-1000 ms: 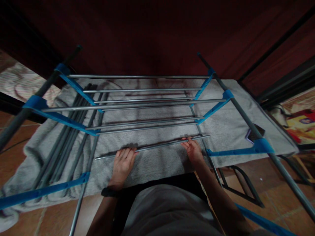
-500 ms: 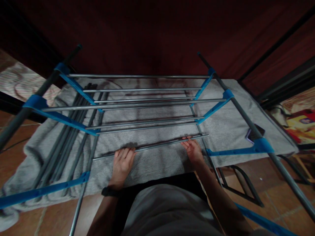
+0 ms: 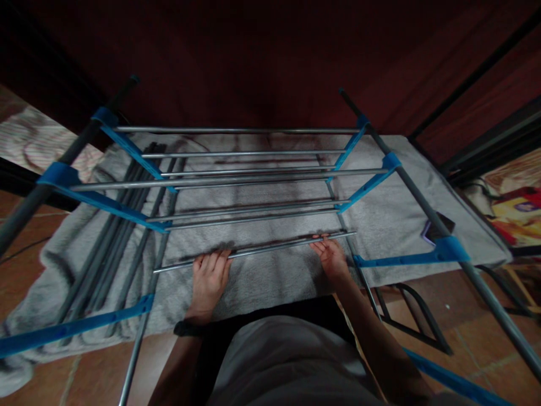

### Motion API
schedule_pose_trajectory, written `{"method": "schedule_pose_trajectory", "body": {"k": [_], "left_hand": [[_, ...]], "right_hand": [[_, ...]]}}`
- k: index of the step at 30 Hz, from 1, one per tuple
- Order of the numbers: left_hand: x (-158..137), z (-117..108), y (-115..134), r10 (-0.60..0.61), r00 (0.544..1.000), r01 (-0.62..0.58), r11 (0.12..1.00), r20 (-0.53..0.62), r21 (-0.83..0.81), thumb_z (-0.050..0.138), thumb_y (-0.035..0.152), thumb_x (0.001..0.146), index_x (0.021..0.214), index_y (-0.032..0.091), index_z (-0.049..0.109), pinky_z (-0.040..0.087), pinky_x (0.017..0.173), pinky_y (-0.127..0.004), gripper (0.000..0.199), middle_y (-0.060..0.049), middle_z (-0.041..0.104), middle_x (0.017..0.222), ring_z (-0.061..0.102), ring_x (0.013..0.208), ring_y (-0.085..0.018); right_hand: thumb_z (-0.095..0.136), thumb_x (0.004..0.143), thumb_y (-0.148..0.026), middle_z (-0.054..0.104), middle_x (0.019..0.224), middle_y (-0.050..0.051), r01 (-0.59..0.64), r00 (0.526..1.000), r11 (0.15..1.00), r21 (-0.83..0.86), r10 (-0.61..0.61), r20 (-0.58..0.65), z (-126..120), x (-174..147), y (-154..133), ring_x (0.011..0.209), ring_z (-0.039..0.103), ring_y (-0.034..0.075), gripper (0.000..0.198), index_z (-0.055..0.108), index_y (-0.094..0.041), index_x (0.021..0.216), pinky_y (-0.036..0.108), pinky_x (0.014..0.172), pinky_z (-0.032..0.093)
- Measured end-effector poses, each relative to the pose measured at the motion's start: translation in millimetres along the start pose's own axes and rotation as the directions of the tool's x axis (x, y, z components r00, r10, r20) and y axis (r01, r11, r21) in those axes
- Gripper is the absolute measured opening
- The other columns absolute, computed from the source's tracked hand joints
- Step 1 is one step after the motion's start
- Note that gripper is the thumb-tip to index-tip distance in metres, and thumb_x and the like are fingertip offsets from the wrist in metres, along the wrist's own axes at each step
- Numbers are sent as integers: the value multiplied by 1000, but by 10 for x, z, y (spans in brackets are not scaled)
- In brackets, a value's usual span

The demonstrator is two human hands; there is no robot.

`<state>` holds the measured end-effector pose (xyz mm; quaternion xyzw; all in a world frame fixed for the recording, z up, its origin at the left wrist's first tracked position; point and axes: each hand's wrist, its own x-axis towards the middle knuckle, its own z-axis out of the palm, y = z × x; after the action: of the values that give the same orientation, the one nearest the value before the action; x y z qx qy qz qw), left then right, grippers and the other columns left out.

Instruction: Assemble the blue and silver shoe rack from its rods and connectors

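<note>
A thin grey metal tube (image 3: pixel 270 247) lies crosswise between my hands, its left end a little lower than its right in the view. My left hand (image 3: pixel 211 276) wraps over it near the left end, knuckles up. Near the right end, my right hand (image 3: pixel 332 256) holds the tube between thumb and fingers. Around them stands a partly built rack of grey tubes with blue plastic brackets (image 3: pixel 112 208). Several crossbars (image 3: pixel 253 211) span its far side. The near blue brackets, one on the left (image 3: pixel 80 327) and one on the right (image 3: pixel 406 260), carry no crossbar.
A grey blanket (image 3: pixel 270 282) covers the surface beneath the rack. Several loose grey tubes (image 3: pixel 107 248) lie on it at the left. A phone (image 3: pixel 439 226) rests near the right upright. Black metal legs (image 3: pixel 418 321) stand on the tiled floor at the lower right.
The tube has shifted slightly to the left, its left end now reaching over the rack's left upright. Both hands keep hold of it and have barely moved.
</note>
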<state>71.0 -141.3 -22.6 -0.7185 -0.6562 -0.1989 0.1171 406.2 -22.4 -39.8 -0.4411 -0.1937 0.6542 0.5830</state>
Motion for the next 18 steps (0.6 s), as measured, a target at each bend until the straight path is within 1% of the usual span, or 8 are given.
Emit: {"method": "schedule_pose_trajectory", "body": {"k": [4,9,15,18], "left_hand": [[1,-13,2,-25,999,26,999,24,-37,49,36,100,117,19,64,38,87,-39,29,-7,69,87,62,87,-26],[11,-39,11,-11,999,12,1000,49,-13,48,35,100,110,22,66,37,85,-39,25,-7,69,88,62,88,-25],[37,-44,24,10,998,-10,1000,55,-4,45,34,101,112,21,66,38,88,-39,26,-7,70,95,62,91,-24],[41,-42,25,8,998,-6,1000,55,-28,46,33,100,114,22,65,38,87,-39,26,-7,70,94,62,90,-25]], "right_hand": [[74,74,-25,77,87,2,-9,1000,1000,-2,9,-9,4,6,-2,86,74,19,11,65,-23,81,36,81,61],[74,75,-24,77,85,1,0,1000,1000,-7,0,1,5,0,-1,86,74,19,12,65,-24,82,35,81,61],[75,74,-24,76,85,1,0,1000,1000,1,0,10,10,-4,-7,86,73,18,13,67,-24,84,35,82,61],[75,74,-25,76,84,1,-1,1000,1000,-1,1,-5,16,-2,-12,84,72,18,13,67,-24,84,35,82,60]]}}
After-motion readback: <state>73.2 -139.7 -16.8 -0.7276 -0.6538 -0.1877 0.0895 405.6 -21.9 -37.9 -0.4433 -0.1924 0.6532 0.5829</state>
